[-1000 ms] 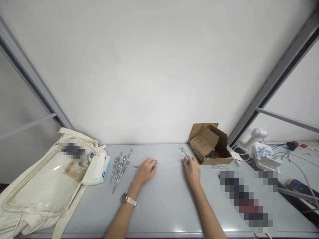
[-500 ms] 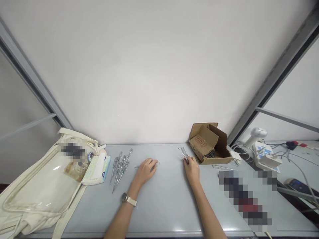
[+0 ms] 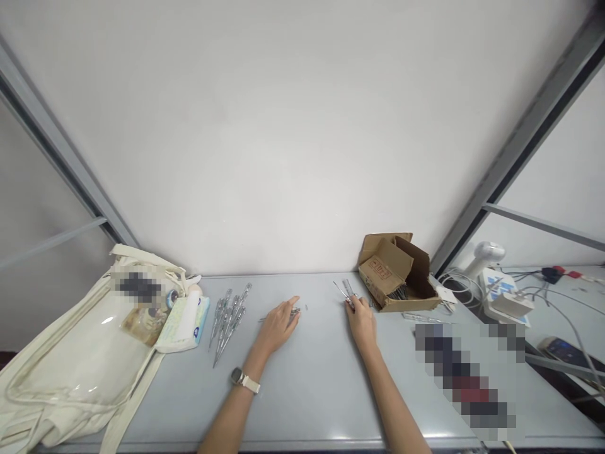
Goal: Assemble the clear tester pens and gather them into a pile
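Observation:
My left hand (image 3: 278, 326) is closed around a clear-handled screwdriver (image 3: 295, 311), its thin shaft showing left of the knuckles and the index finger stretched out. A tiny piece (image 3: 306, 307) lies on the table just past those fingertips; its kind is too small to tell. In my right hand (image 3: 362, 320) is another slim screwdriver (image 3: 341, 290), its metal shaft pointing up and left. Behind those fingers lies a clear handle (image 3: 347, 285), partly hidden. Several clear-handled screwdrivers (image 3: 229, 321) lie in a loose bunch left of my left hand.
An open cardboard box (image 3: 397, 277) with dark metal parts stands behind my right hand. Clear pieces (image 3: 423, 318) lie before it. A tissue pack (image 3: 186, 325) and a cream bag (image 3: 80, 347) occupy the left. Cables and a white power strip (image 3: 508, 302) sit at the right.
My left index finger has lifted and stretched out, and the tiny piece now lies apart from the hand. My right hand has shifted slightly left, the screwdriver shaft with it.

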Demonstrator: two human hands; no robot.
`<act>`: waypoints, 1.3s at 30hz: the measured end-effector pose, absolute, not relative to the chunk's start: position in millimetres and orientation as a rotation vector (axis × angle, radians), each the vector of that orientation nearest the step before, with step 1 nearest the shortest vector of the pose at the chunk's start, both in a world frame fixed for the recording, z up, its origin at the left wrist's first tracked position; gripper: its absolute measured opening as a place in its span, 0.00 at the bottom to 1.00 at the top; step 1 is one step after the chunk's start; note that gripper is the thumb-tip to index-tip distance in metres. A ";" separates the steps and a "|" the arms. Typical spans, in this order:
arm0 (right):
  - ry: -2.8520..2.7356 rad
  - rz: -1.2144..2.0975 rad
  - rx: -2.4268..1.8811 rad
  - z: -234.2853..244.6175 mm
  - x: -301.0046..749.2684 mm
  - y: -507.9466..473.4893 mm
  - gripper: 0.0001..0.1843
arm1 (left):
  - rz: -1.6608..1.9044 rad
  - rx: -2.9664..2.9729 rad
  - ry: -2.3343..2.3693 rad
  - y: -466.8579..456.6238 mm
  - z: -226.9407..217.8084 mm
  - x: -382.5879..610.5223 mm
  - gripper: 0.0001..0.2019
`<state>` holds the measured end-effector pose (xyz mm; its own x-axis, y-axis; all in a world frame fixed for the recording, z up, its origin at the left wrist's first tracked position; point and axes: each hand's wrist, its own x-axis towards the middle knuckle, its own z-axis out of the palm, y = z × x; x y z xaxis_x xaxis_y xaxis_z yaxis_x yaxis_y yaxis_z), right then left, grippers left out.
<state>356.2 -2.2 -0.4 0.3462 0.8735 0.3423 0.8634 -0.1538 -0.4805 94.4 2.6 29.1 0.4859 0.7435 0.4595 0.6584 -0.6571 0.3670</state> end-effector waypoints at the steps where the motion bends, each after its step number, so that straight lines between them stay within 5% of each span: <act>1: -1.498 0.025 -1.995 -0.3 356.5 -2.3 0.14 | 0.931 2.575 1.237 2.9 28.5 94.6 0.18; 6: -1.460 0.222 -1.650 13.2 348.8 -9.0 0.15 | 0.889 2.612 1.248 3.6 30.9 96.3 0.12; 14: -1.411 1.255 -1.164 36.0 296.8 -20.1 0.30 | 0.799 2.828 1.196 4.7 29.4 98.1 0.14; 39: -1.301 1.587 -1.133 35.5 297.7 -21.3 0.34 | 1.061 2.764 1.411 -2.4 25.4 90.2 0.17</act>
<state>297.7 -21.3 35.5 -0.3014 0.9402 -0.1585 -0.0292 -0.1753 -0.9841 90.2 -2.4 25.4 0.4235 0.6772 0.6017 0.7660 -0.6223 0.1612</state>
